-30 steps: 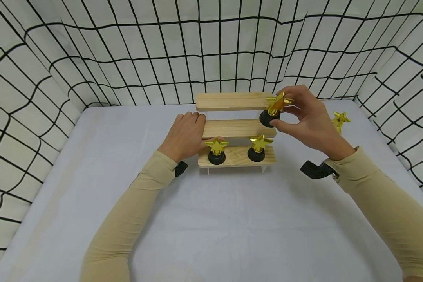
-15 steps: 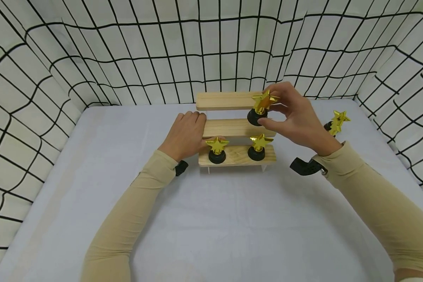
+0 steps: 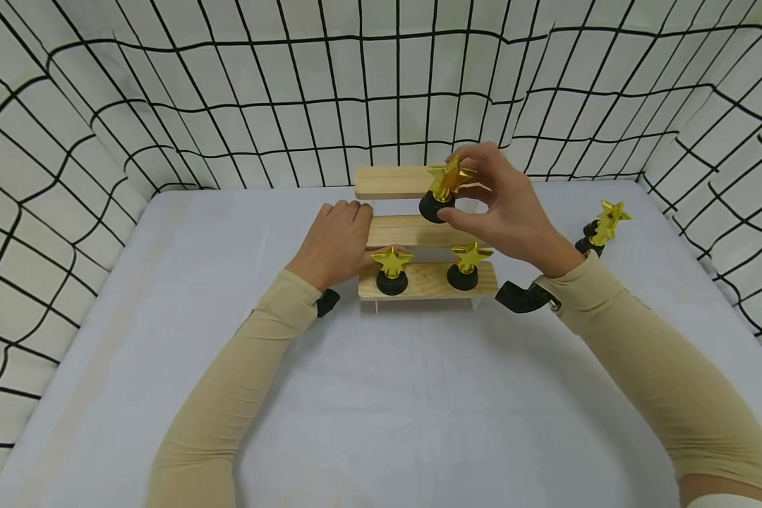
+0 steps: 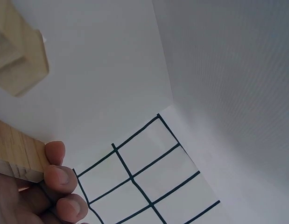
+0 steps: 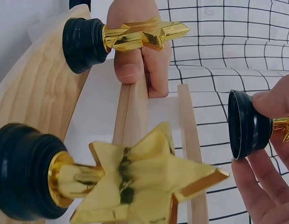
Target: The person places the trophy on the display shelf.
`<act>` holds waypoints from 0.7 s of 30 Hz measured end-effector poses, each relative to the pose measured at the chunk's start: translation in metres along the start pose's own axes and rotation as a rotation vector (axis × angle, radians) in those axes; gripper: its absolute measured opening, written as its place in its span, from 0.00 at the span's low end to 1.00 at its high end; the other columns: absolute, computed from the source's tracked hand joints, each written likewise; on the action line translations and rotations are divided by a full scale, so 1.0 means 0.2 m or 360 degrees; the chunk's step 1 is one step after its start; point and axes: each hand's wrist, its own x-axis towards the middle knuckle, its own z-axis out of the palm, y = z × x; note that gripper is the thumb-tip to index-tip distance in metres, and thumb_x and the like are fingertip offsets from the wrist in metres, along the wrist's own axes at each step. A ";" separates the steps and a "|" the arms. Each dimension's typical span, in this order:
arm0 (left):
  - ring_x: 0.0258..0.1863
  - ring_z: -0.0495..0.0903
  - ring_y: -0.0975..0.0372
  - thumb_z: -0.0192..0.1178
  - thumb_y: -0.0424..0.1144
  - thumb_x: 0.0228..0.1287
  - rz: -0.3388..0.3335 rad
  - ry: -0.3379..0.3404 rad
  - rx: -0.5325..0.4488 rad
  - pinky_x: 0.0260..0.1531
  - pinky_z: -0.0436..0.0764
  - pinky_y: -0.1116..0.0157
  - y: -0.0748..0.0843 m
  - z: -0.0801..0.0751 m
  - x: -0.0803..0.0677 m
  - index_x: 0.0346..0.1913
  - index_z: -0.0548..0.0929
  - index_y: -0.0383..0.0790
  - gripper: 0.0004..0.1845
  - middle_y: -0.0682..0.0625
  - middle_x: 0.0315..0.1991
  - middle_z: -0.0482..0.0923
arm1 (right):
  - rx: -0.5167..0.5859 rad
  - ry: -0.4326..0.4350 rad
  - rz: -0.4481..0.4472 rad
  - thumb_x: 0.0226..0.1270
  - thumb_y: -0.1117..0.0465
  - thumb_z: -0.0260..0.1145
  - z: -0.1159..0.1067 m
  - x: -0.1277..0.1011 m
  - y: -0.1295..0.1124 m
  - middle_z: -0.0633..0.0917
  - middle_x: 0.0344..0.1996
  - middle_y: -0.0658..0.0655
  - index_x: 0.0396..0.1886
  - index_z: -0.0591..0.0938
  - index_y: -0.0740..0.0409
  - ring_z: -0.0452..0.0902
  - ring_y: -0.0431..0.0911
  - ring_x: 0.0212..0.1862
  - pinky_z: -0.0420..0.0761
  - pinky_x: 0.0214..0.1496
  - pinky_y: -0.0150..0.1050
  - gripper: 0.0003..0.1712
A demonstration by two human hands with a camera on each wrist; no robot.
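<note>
Above middle shelf (image 3: 406, 231) | right hand (image 3: 504, 208) fingers pinch star trophy (image 3: 441, 187)

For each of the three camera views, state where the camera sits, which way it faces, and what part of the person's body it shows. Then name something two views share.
Head: worn on the head, looking forward and down at the stepped wooden shelf; shows both sleeves, left hand, right hand.
Left wrist: under the left hand, facing the grid cloth; shows fingertips on a shelf board.
Right wrist: beside the right hand, facing the shelf; shows fingers pinching a star trophy.
Shared: head and right wrist both show that held trophy.
</note>
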 end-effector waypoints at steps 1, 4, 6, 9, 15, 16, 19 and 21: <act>0.38 0.77 0.49 0.64 0.67 0.66 -0.0002 -0.0005 -0.0002 0.41 0.72 0.55 0.00 0.00 0.00 0.51 0.77 0.31 0.37 0.39 0.43 0.82 | 0.0002 -0.0002 0.0004 0.61 0.71 0.75 0.01 0.00 0.00 0.82 0.53 0.60 0.66 0.68 0.58 0.83 0.48 0.57 0.82 0.65 0.35 0.36; 0.39 0.77 0.49 0.63 0.67 0.66 -0.0009 -0.0017 -0.0003 0.41 0.72 0.55 0.00 0.00 0.00 0.51 0.76 0.31 0.37 0.40 0.43 0.82 | 0.0015 -0.0010 0.0017 0.61 0.71 0.76 0.02 0.02 -0.01 0.83 0.51 0.61 0.67 0.68 0.56 0.83 0.49 0.57 0.82 0.65 0.36 0.38; 0.39 0.77 0.49 0.63 0.67 0.66 -0.0016 -0.0027 -0.0006 0.41 0.72 0.55 0.00 0.00 0.00 0.52 0.76 0.32 0.37 0.40 0.44 0.82 | 0.0034 -0.0021 0.0023 0.61 0.71 0.76 0.03 0.03 -0.01 0.83 0.51 0.62 0.68 0.67 0.55 0.83 0.49 0.57 0.82 0.65 0.37 0.39; 0.39 0.77 0.49 0.62 0.68 0.66 -0.0022 -0.0037 -0.0013 0.41 0.72 0.55 0.00 -0.01 0.00 0.52 0.76 0.32 0.38 0.40 0.44 0.82 | 0.0040 -0.0033 0.0023 0.61 0.70 0.76 0.05 0.03 -0.02 0.84 0.52 0.62 0.69 0.66 0.53 0.84 0.51 0.57 0.82 0.65 0.39 0.40; 0.38 0.76 0.49 0.62 0.69 0.66 -0.0033 -0.0042 -0.0032 0.41 0.71 0.55 0.00 0.00 0.01 0.50 0.76 0.32 0.37 0.40 0.42 0.81 | 0.0049 -0.0072 -0.0007 0.61 0.69 0.77 0.07 0.05 -0.03 0.84 0.52 0.63 0.70 0.66 0.53 0.86 0.52 0.57 0.84 0.63 0.42 0.41; 0.38 0.75 0.50 0.62 0.68 0.66 -0.0035 -0.0043 -0.0035 0.41 0.71 0.56 0.00 0.00 0.01 0.49 0.76 0.32 0.37 0.40 0.42 0.81 | 0.0050 -0.0079 -0.0010 0.60 0.70 0.77 0.08 0.06 -0.03 0.84 0.51 0.63 0.69 0.66 0.54 0.86 0.52 0.57 0.84 0.63 0.42 0.41; 0.38 0.75 0.50 0.62 0.68 0.66 -0.0036 -0.0038 -0.0045 0.40 0.70 0.56 0.00 -0.01 0.00 0.49 0.76 0.33 0.36 0.41 0.41 0.81 | 0.0037 -0.0095 -0.0013 0.60 0.70 0.77 0.09 0.07 -0.03 0.84 0.51 0.63 0.69 0.66 0.54 0.86 0.52 0.57 0.85 0.62 0.41 0.41; 0.37 0.75 0.50 0.62 0.68 0.66 -0.0034 -0.0034 -0.0047 0.40 0.70 0.56 0.00 -0.01 0.00 0.48 0.76 0.33 0.36 0.41 0.41 0.81 | 0.0023 -0.0104 -0.0015 0.60 0.69 0.77 0.10 0.08 -0.03 0.84 0.51 0.63 0.68 0.66 0.54 0.86 0.52 0.57 0.85 0.62 0.41 0.41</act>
